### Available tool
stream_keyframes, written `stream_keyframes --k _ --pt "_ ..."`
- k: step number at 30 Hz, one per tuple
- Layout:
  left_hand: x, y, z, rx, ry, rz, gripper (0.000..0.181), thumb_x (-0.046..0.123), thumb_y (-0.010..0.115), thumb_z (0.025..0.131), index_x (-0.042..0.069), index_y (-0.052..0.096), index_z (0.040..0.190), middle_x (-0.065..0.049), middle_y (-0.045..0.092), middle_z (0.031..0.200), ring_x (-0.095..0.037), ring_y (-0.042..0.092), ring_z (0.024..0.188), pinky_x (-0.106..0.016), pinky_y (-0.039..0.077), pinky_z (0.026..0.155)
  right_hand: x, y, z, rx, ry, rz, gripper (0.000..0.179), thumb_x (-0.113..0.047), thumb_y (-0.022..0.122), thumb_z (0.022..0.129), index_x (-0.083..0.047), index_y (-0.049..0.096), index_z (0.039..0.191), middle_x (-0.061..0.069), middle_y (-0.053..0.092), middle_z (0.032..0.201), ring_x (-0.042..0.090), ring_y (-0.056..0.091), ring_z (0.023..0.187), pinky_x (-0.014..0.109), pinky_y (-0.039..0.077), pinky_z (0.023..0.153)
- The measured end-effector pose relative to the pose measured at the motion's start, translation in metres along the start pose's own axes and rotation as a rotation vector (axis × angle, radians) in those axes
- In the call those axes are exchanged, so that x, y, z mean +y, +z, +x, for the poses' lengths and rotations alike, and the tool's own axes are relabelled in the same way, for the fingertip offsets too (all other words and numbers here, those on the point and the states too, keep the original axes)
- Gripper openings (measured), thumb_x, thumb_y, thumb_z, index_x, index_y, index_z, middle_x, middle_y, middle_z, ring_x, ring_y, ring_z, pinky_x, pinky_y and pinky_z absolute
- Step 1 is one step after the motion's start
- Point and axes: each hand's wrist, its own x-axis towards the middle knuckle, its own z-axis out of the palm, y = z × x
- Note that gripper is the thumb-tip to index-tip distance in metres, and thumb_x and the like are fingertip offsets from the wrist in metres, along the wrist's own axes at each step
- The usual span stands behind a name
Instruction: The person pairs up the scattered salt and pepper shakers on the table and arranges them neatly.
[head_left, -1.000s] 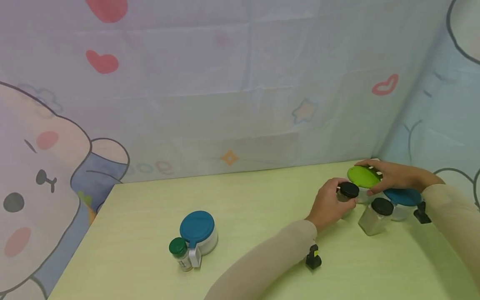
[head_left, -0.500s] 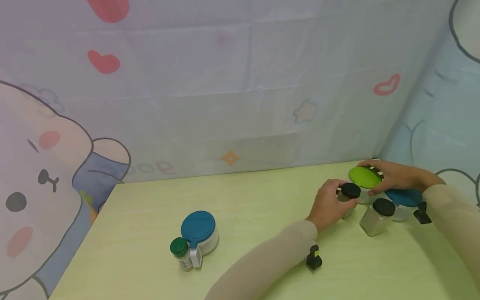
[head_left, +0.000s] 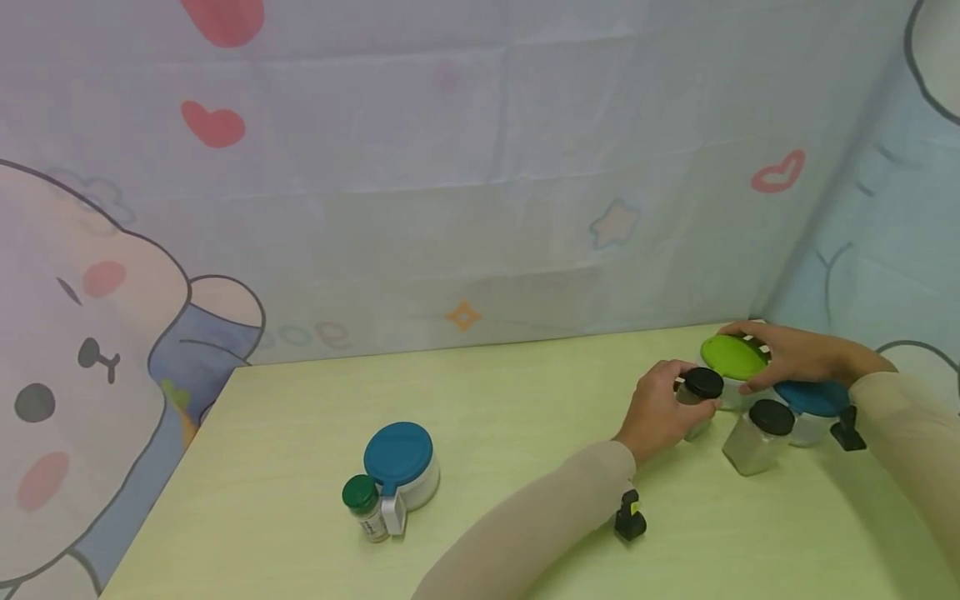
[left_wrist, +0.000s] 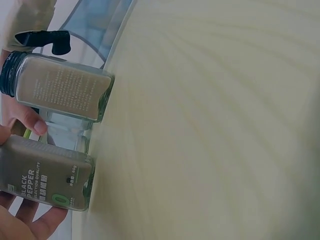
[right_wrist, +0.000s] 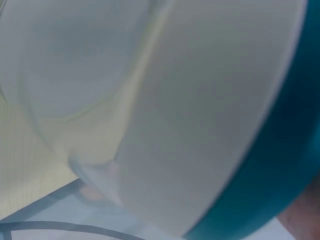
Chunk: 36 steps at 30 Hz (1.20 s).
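My left hand (head_left: 660,408) grips a glass jar of black pepper (left_wrist: 47,175) with a black lid, its printed label facing the left wrist camera. At the back right, my right hand (head_left: 798,358) holds a clear container with a green lid (head_left: 735,357) by its sides, thumb at the front and fingers behind. Just right of the pepper, a second black-lidded glass jar (head_left: 759,437) stands upright. Behind that jar is a blue-lidded container (head_left: 813,408), partly under my right wrist; its white side and blue lid (right_wrist: 285,165) fill much of the right wrist view.
Farther left on the pale table (head_left: 285,450) stand another blue-lidded jar (head_left: 401,462) with a white handle and a small green-capped shaker (head_left: 367,508) against it. A printed cloth (head_left: 420,167) hangs along the back and right. Black camera mounts (head_left: 630,517) sit at the wrists.
Both hands keep their hold and the jars stay where they are. The whole head view has only shifted slightly.
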Motion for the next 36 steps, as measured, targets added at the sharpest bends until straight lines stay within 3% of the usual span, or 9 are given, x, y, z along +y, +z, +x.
stream_keyframes --k 27,36 --pt "0.000 0.001 0.002 0.010 -0.004 -0.004 0.039 0.028 0.080 0.089 0.020 0.066 0.125 0.010 0.063 0.114 0.002 0.056 0.096 -0.011 0.048 0.082 0.010 0.002 0.001 0.034 -0.018 -0.032 0.082 -0.033 0.090 0.076 -0.014 0.047 0.143 0.006 0.055 0.126 0.016 0.054 0.103 0.026 0.051 0.077" --pt "0.000 0.001 0.003 0.003 -0.003 -0.013 0.038 0.028 0.078 0.091 0.020 0.066 0.126 0.009 0.062 0.116 0.003 0.056 0.098 -0.011 0.048 0.082 0.013 0.002 0.001 0.023 -0.009 -0.028 0.082 -0.032 0.089 0.077 -0.013 0.046 0.145 0.008 0.054 0.128 0.022 0.053 0.106 0.026 0.050 0.077"
